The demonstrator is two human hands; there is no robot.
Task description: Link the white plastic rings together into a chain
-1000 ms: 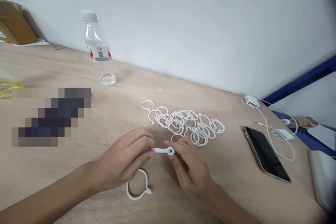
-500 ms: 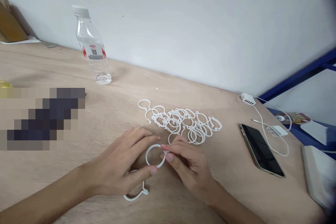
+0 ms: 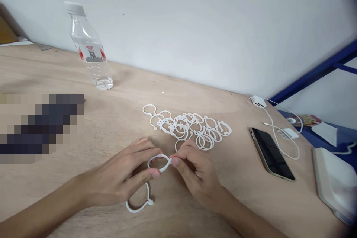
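Note:
Both my hands hold one white plastic ring (image 3: 158,162) just above the wooden table (image 3: 245,197). My left hand (image 3: 125,174) pinches its left side between thumb and fingers. My right hand (image 3: 195,174) pinches its right end at the clasp. A second white ring (image 3: 138,202) lies flat on the table under my left hand. A pile of several more white rings (image 3: 189,128) lies just beyond my fingers.
A clear water bottle (image 3: 89,52) stands at the back left by the wall. A dark phone (image 3: 272,152) lies at the right, with a white charger and cable (image 3: 275,119) behind it. A pale flat device (image 3: 334,182) sits at the right edge. A blurred patch covers the left.
The ring in my hands has turned from edge-on to showing its loop, then tilted flatter. The view has drifted, so everything sits slightly further left.

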